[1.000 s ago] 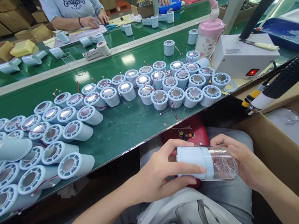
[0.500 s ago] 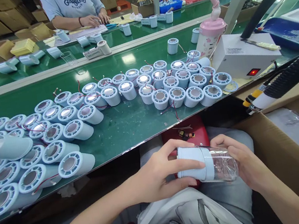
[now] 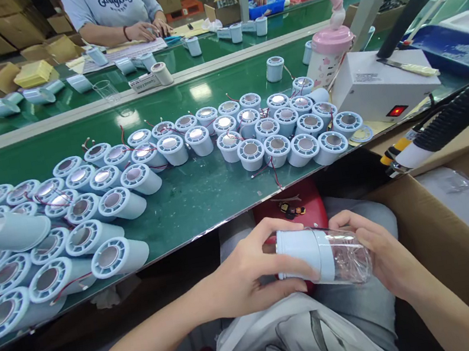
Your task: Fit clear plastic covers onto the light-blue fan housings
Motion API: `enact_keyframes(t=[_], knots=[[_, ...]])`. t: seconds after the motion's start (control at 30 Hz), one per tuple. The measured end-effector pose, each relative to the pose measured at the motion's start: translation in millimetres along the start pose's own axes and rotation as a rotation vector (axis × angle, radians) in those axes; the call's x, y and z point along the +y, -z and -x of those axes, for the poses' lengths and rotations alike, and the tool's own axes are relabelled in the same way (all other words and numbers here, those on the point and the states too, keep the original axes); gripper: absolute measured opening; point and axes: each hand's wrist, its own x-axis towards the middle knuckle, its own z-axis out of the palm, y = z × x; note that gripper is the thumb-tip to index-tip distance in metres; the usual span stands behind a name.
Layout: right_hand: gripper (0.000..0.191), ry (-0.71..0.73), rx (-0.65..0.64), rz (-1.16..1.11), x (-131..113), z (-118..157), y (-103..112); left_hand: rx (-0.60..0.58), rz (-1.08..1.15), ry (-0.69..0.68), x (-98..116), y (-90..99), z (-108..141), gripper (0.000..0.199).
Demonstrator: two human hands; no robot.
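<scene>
Over my lap, my left hand [image 3: 255,271] is wrapped round a light blue cylinder [image 3: 303,251], fingers on top and thumb below. A clear plastic cup [image 3: 350,258] is joined to its right end, and my right hand [image 3: 379,247] grips the cup's far end, partly hiding it. The joined pieces lie nearly level, tilted slightly down to the right. Many light blue round housings [image 3: 277,150] with metal discs and thin red wires stand or lean on the green table [image 3: 202,199] beyond my hands.
A white box [image 3: 381,85] with a lit red switch sits at the right, beside a pink-lidded bottle [image 3: 329,55]. A black hose [image 3: 462,110] juts in above an open carton [image 3: 455,234]. Across the table, two people work with their hands.
The small housing near the bottle and the parts along the far belt have shifted slightly. My left index finger has bent a little on the cylinder.
</scene>
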Motion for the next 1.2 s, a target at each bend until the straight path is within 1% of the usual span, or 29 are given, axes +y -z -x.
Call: enact_keyframes(t=[0.1, 0.13, 0.17, 0.23, 0.3, 0.4, 0.57, 0.67, 0.87, 1.0, 1.1, 1.2], knots=[[0.04, 0.011, -0.037, 0.016, 2, 0, 1, 0.03, 0.018, 0.082, -2, -0.7, 1, 0.074], [0.038, 0.028, -0.045, 0.043, 3, -1, 1, 0.022, 0.013, 0.107, -3, -1.0, 1, 0.082], [0.037, 0.043, -0.053, 0.075, 3, -1, 0, 0.004, 0.005, 0.122, -3, -1.5, 0, 0.084], [0.038, 0.046, -0.079, 0.129, 3, -1, -2, -0.032, -0.009, 0.113, -5, -2.3, -1, 0.084], [0.038, 0.013, -0.106, 0.14, 3, -1, -4, -0.048, -0.008, 0.091, -7, -3.1, -2, 0.083], [0.034, -0.019, -0.111, 0.123, 3, 0, -5, -0.031, 0.017, 0.074, -10, -3.8, -2, 0.083], [0.032, -0.025, -0.101, 0.136, 6, 1, -5, -0.015, 0.022, 0.048, -13, -3.9, 0, 0.084], [0.032, -0.002, -0.102, 0.162, 4, 3, -8, -0.01, 0.02, 0.028, -13, -3.3, 1, 0.085], [0.028, 0.104, -0.088, 0.241, -6, 8, -12, 0.028, 0.042, -0.009, -13, -1.6, 5, 0.081], [0.028, 0.119, -0.078, 0.272, -7, 10, -12, 0.039, 0.037, -0.023, -13, -1.9, 6, 0.082], [0.029, 0.132, -0.049, 0.275, -5, 9, -7, 0.054, 0.034, -0.021, -11, -1.9, 6, 0.079], [0.031, 0.148, 0.058, 0.202, -3, 7, 7, 0.147, 0.034, 0.037, -8, -0.4, 8, 0.072]])
